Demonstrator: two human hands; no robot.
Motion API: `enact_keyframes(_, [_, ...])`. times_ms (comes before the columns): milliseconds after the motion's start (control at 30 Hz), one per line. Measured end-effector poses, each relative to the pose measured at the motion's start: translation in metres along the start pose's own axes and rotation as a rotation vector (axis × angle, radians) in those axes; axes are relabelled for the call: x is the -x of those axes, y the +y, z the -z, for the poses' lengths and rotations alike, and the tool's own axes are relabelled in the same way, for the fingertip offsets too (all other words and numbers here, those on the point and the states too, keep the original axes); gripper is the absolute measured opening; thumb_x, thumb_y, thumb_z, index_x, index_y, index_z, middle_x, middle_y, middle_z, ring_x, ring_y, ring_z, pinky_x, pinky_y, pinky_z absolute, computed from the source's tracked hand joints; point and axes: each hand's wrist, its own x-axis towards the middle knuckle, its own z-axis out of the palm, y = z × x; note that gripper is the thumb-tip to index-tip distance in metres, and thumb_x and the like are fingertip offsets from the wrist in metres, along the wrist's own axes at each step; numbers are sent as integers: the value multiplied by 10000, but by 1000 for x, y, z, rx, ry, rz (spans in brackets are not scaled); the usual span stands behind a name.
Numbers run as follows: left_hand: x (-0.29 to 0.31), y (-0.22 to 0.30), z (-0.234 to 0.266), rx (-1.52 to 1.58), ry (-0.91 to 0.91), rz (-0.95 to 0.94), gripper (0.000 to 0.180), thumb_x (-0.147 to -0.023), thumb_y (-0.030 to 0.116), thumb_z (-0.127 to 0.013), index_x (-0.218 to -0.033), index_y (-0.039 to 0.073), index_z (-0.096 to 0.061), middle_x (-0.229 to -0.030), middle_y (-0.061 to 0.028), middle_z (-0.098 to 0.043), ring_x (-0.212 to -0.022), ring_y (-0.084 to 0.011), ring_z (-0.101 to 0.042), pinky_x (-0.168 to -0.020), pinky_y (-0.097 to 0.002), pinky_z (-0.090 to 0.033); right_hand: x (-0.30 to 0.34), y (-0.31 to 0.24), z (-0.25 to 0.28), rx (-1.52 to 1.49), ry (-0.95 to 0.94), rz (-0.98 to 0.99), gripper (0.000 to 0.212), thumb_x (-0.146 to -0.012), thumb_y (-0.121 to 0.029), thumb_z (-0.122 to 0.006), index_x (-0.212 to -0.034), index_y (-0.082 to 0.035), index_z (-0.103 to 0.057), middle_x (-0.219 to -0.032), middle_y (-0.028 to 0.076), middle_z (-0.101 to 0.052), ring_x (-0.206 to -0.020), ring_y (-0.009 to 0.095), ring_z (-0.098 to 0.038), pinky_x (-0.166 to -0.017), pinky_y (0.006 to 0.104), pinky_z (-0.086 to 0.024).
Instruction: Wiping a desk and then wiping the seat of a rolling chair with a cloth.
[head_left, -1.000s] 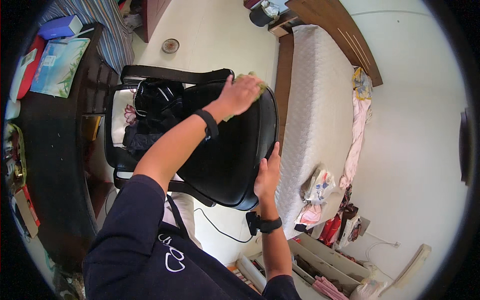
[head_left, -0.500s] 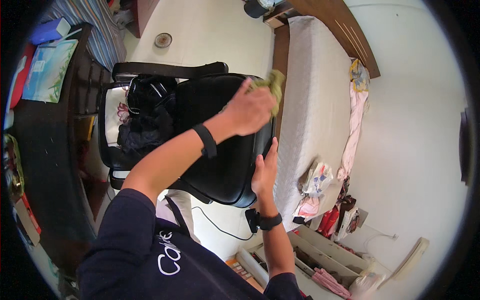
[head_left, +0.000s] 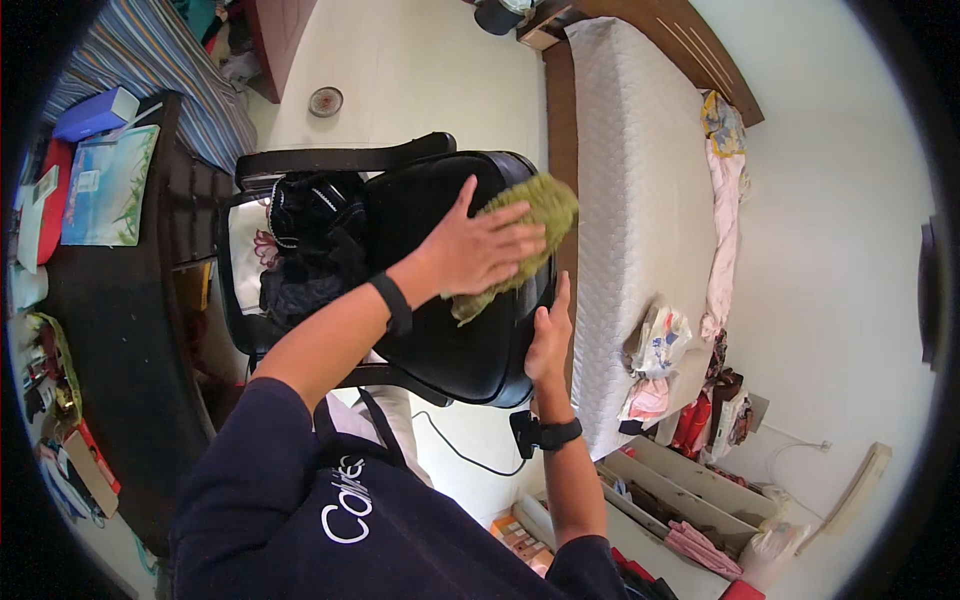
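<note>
A black padded chair back (head_left: 440, 345) fills the middle of the view. On its outer edge lies a crumpled olive-green cloth (head_left: 550, 205). My left hand (head_left: 475, 245) presses on the cloth, palm down with fingers stretched and spread apart. Its wrist wears a black band. My right hand (head_left: 550, 340) rests against the right side of the chair back, fingers straight and pointing away from me. A small black device (head_left: 523, 432) is strapped at that wrist. On the chair's left part are black clothes (head_left: 310, 280) and a white, flower-patterned cushion (head_left: 246, 262).
A dark desk (head_left: 110, 310) with a blue box (head_left: 95, 113) stands on the left. A bed with a white quilted mattress (head_left: 640, 170) lies close on the right. A round dish (head_left: 325, 101) sits on the floor. A black cable (head_left: 460, 458) trails beneath the chair.
My left hand has moved toward me and left. Its fingers have spread, and the cloth, bunched before, now lies wider under them. My right hand still rests at the chair back.
</note>
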Motion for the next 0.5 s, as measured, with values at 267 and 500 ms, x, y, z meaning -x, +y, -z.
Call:
enact_keyframes(267, [-46,-80,-22,226,-137,575,394,-1003,373,-337,-1361,249,-444,-1423,17,-426,-1384,-185,-298,-1063,-708,-119,-8,-5,1,149,-43,-2,738,-937,-445,-406,-1452,51,-223,-1434,282,-359,-1301,420,-388,-1071,410,-307])
enact_keyframes(500, [-11,-63,-78,505,208,843,449,-1003,411,-294,-1418,255,-365,-1487,25,-339,-1389,-203,-292,-1046,-708,-167,-9,-6,-5,165,-69,-24,755,-922,-450,-423,-1465,27,-207,-1443,275,-350,-1299,418,-395,-1071,412,-311])
